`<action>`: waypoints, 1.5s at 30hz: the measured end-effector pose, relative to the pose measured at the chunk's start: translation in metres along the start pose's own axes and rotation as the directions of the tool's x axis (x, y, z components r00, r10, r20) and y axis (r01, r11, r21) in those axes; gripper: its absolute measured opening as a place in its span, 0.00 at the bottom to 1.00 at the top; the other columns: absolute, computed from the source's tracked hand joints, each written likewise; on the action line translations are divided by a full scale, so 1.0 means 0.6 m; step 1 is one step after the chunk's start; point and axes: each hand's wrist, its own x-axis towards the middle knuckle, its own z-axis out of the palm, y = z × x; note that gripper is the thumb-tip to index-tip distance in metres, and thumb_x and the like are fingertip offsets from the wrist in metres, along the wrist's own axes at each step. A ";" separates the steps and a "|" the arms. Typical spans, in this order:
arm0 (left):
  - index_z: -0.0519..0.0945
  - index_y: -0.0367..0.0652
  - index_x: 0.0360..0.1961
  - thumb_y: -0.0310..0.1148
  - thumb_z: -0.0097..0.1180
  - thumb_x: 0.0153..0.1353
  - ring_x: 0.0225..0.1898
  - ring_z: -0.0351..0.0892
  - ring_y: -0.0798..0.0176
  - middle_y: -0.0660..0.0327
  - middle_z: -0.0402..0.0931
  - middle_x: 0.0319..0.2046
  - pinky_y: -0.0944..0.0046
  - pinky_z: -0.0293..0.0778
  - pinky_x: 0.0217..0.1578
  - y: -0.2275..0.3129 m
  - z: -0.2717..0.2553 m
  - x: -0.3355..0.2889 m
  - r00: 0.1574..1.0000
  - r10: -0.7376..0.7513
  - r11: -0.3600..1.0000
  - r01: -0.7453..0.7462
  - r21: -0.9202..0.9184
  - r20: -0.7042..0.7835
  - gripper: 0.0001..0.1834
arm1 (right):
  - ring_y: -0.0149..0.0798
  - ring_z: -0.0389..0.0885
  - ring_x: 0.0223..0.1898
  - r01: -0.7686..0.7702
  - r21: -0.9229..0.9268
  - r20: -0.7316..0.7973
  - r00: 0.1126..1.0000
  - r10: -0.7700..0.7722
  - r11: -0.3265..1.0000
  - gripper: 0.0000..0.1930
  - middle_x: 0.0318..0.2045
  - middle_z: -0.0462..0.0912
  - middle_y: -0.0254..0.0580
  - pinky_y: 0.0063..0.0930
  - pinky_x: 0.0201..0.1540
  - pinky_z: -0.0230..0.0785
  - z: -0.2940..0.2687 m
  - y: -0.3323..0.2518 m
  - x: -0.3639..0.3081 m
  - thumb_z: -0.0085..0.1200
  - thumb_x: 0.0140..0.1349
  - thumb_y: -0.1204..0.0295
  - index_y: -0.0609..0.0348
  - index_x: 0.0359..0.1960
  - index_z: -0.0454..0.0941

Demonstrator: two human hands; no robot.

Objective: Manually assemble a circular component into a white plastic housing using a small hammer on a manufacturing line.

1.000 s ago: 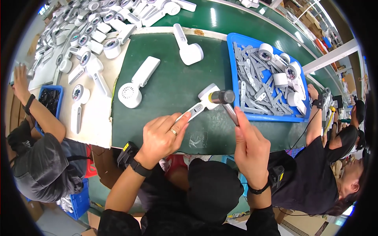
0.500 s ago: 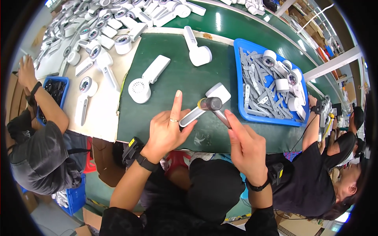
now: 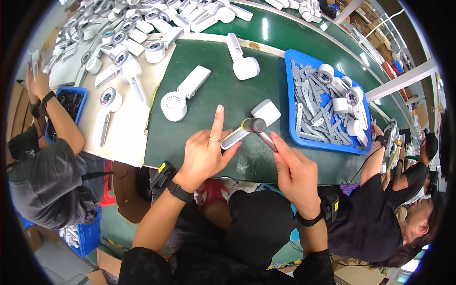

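Observation:
My left hand (image 3: 205,154) presses on the handle of a white handheld device (image 3: 249,124) lying on the green mat (image 3: 209,114), index finger stretched out straight. My right hand (image 3: 295,171) grips the handle of a small mallet (image 3: 254,126), whose dark head rests over the device's middle. Two more white devices lie further up the mat, one with a round grille (image 3: 178,99) and one with a rounded head (image 3: 242,64).
A blue tray (image 3: 290,102) of grey strips and white round parts stands to the right. Many white devices cover the pale table (image 3: 126,130) at upper left. One person sits at my left (image 3: 47,166), another at my right (image 3: 380,213). A green conveyor (image 3: 294,33) runs behind.
The view has shifted slightly. My left index finger has stretched out further, and the mallet head has come down onto the white device.

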 end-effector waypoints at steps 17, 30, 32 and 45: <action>0.90 0.44 0.49 0.36 0.76 0.57 0.28 0.82 0.49 0.56 0.84 0.29 0.55 0.79 0.35 0.015 -0.011 0.012 0.999 -0.040 0.999 0.040 0.018 0.028 0.19 | 0.45 0.76 0.23 0.057 -0.276 -0.316 0.938 -0.146 0.960 0.35 0.23 0.73 0.40 0.40 0.26 0.69 0.047 0.163 -0.076 0.64 0.54 0.78 0.47 0.68 0.80; 0.90 0.40 0.50 0.50 0.65 0.69 0.29 0.82 0.63 0.55 0.82 0.26 0.61 0.76 0.35 -0.022 -0.121 0.259 0.919 -0.388 0.907 0.368 0.204 0.067 0.23 | 0.43 0.73 0.21 0.035 -0.296 -0.365 0.919 -0.147 0.955 0.34 0.22 0.71 0.36 0.39 0.25 0.63 0.076 0.162 -0.072 0.68 0.58 0.76 0.59 0.70 0.76; 0.90 0.39 0.50 0.54 0.63 0.70 0.28 0.78 0.68 0.60 0.80 0.24 0.63 0.74 0.33 -0.086 -0.110 0.336 0.848 -0.526 0.849 0.520 0.097 0.058 0.27 | 0.43 0.71 0.20 0.035 -0.291 -0.371 0.917 -0.146 0.956 0.32 0.22 0.69 0.36 0.40 0.24 0.62 0.079 0.162 -0.070 0.67 0.58 0.76 0.57 0.68 0.78; 0.92 0.44 0.45 0.63 0.58 0.62 0.41 0.91 0.54 0.55 0.90 0.33 0.56 0.81 0.52 -0.489 -0.014 0.530 0.747 -0.638 0.585 0.630 0.511 -0.190 0.32 | 0.41 0.69 0.19 0.020 -0.195 -0.329 0.941 -0.085 0.980 0.23 0.21 0.66 0.36 0.37 0.22 0.59 0.066 0.157 -0.061 0.66 0.50 0.79 0.57 0.52 0.88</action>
